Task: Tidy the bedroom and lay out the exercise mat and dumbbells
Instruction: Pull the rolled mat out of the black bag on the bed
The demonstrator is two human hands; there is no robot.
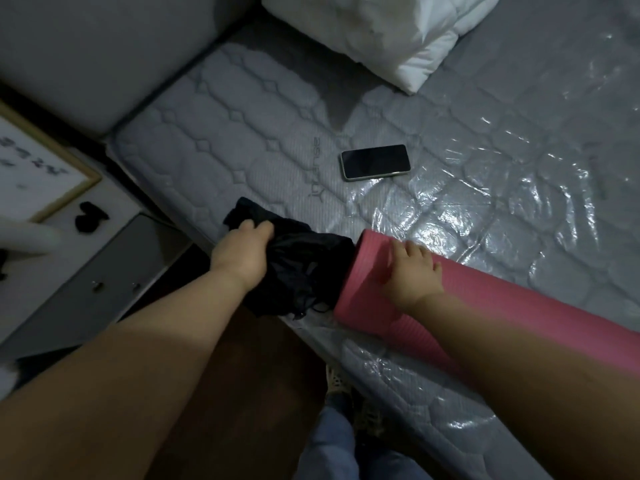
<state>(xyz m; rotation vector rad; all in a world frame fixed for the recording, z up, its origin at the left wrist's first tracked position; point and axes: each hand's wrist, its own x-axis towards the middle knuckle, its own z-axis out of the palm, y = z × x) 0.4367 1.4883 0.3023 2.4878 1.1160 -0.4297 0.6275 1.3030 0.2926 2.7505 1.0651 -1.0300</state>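
Observation:
A rolled pink exercise mat point(485, 317) lies across the near edge of the mattress point(263, 140), its open end pointing left. A crumpled black carry bag point(304, 268) lies bunched at that end. My left hand point(242, 251) grips the bag's far end, fingers curled into the fabric. My right hand point(412, 271) rests on top of the roll near its end, fingers spread. No dumbbells are in view.
A dark phone point(375, 162) lies face up on the mattress, which is partly wrapped in shiny plastic. A white pillow point(391, 32) sits at the headboard. A bedside unit point(86, 282) with a framed board point(38, 168) stands left. Wooden floor and my feet are below.

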